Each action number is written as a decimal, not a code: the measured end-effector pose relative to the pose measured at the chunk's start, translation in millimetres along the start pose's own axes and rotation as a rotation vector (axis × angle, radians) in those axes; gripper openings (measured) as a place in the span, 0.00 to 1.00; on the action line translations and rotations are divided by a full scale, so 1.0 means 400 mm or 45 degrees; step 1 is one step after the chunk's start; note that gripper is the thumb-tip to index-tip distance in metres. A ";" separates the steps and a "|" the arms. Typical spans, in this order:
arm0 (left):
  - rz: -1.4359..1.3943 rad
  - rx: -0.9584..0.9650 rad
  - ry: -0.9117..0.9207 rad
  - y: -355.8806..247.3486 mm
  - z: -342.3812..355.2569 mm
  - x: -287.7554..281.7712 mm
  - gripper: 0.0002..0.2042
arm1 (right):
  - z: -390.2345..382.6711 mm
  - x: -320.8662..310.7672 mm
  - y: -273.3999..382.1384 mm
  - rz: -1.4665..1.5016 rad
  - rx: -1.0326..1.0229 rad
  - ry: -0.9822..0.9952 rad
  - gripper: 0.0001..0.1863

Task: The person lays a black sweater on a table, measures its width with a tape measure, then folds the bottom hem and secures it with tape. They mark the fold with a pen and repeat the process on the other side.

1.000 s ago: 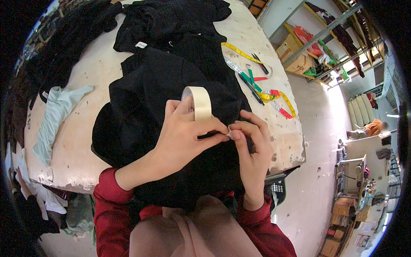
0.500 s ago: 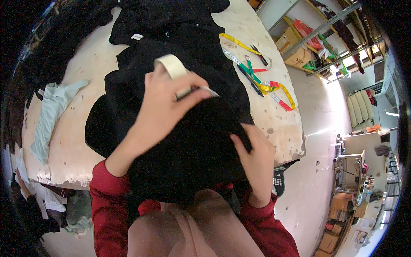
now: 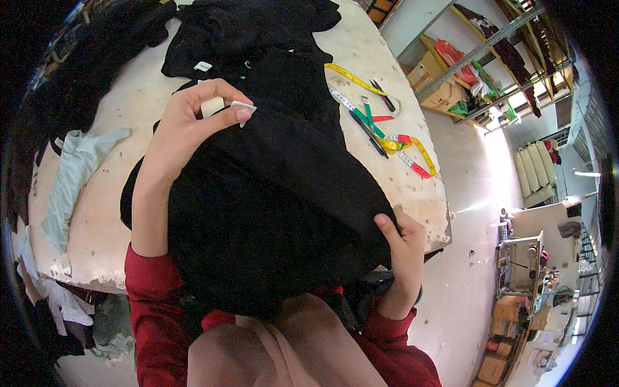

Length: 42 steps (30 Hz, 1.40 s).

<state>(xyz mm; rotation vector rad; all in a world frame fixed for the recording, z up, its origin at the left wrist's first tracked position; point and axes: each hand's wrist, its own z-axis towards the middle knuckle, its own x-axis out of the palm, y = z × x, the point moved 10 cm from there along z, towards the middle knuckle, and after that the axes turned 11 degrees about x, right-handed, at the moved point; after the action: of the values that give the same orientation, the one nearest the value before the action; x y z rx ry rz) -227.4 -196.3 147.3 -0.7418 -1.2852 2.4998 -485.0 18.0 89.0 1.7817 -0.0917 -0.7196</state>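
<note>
Black fabric, apparently a garment (image 3: 271, 213), spreads from my lap over the table edge. My left hand (image 3: 174, 129) is closed above its far left part, pinching a small white tag-like piece (image 3: 241, 108) between thumb and forefinger. A roll of cream tape (image 3: 213, 106) also sits in that hand, partly hidden by the fingers. My right hand (image 3: 403, 248) grips the garment's right edge between thumb and fingers. Beyond lie more black garments (image 3: 258, 32), one with a white label (image 3: 203, 66).
Right of the garments lie a coiled tape measure (image 3: 422, 158), a black pen (image 3: 369, 132) and a small dark pointed tool (image 3: 384, 95). Pale cloth (image 3: 77, 174) lies on the left of the worn table (image 3: 106, 238). Shelving (image 3: 480, 58) stands across the floor.
My left hand has moved left with the tape roll and white piece. My right hand has shifted slightly down and right, and the garment now lies spread wider.
</note>
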 end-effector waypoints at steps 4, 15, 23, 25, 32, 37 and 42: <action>0.077 0.024 -0.104 0.004 0.001 -0.021 0.07 | -0.004 0.011 0.017 -0.033 0.028 0.003 0.11; 0.579 0.153 -0.592 0.081 -0.011 -0.221 0.12 | 0.012 0.119 -0.006 0.219 0.190 0.433 0.08; 0.793 0.256 -0.636 0.065 -0.011 -0.210 0.14 | 0.022 0.135 0.083 0.471 0.112 0.382 0.06; 0.594 0.287 -0.698 0.052 -0.005 -0.226 0.14 | 0.031 0.147 0.121 0.500 0.091 0.413 0.07; 0.312 0.073 -0.545 -0.163 -0.151 -0.149 0.11 | 0.054 0.271 0.267 0.430 -0.119 0.818 0.09; 0.442 -0.216 -0.168 -0.165 -0.264 0.068 0.11 | 0.081 0.387 0.364 0.087 -0.546 0.787 0.06; -0.314 -0.561 -0.499 -0.044 -0.400 0.117 0.12 | 0.108 0.405 0.402 -0.105 -0.826 0.450 0.11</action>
<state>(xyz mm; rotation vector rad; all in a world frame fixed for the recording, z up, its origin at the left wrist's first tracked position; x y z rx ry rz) -181.8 -55.6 68.5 -0.1441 -1.9654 2.2506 -329.3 -140.0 157.5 1.2616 0.4129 -0.4129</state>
